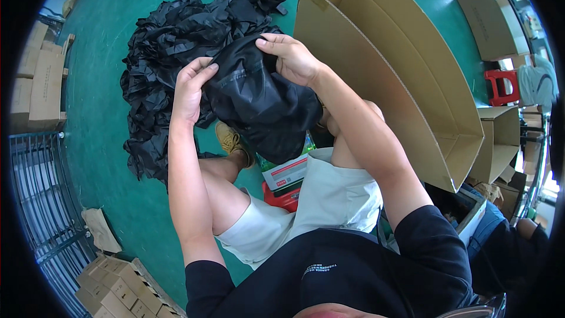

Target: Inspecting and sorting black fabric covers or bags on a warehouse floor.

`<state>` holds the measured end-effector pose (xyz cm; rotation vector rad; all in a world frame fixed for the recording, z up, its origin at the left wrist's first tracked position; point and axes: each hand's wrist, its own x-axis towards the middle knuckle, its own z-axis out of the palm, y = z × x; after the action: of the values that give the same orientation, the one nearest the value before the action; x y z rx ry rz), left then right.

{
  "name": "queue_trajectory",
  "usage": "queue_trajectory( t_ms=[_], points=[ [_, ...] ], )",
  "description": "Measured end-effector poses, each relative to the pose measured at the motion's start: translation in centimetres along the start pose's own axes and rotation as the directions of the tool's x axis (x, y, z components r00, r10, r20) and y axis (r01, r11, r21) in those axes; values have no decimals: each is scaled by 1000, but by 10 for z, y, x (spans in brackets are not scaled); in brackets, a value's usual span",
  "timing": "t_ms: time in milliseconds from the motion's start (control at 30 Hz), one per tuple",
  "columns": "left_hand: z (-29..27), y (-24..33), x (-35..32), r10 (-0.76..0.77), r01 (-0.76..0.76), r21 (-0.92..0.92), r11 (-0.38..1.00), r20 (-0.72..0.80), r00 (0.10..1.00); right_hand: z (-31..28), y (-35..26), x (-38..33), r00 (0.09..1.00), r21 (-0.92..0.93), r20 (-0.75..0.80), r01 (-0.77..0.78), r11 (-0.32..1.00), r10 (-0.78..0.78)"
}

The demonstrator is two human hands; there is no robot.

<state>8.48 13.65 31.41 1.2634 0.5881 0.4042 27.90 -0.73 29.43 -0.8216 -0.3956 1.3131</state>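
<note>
A limp black fabric piece, shaped somewhat like a bag (259, 109), hangs between my two hands in front of my knees. My left hand (189, 89) pinches its left upper edge between thumb and fingers. At the upper right edge, my right hand (292, 60) grips it the same way, so the top is pulled fairly taut and a seam shows across it. Its lower part drapes loosely over my lap. Just beyond lies a large heap of crumpled black fabric pieces (162, 53) on the green floor, partly covered by the held piece.
A tall open cardboard box (359, 53) stands close on the right. Between my legs are a white and green package (285, 172) and a red plastic object (281, 198). Stacked cartons (120, 288) and a metal rack (44, 194) line the left; a red stool (502, 88) stands far right.
</note>
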Motion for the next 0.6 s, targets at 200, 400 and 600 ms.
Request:
queue_trajectory(
  t_ms=[200,400,600],
  points=[
    [-8,-15,6,25,6,186,982,-163,986,-3,-6,-2,997,153,67,23,988,-33],
    [-9,-21,6,45,91,454,886,-281,959,-3,-12,-7,992,161,51,102,982,-111],
    [-24,-19,8,38,145,490,859,-344,938,-6,-17,-10,991,177,34,123,976,-131]
  ],
)
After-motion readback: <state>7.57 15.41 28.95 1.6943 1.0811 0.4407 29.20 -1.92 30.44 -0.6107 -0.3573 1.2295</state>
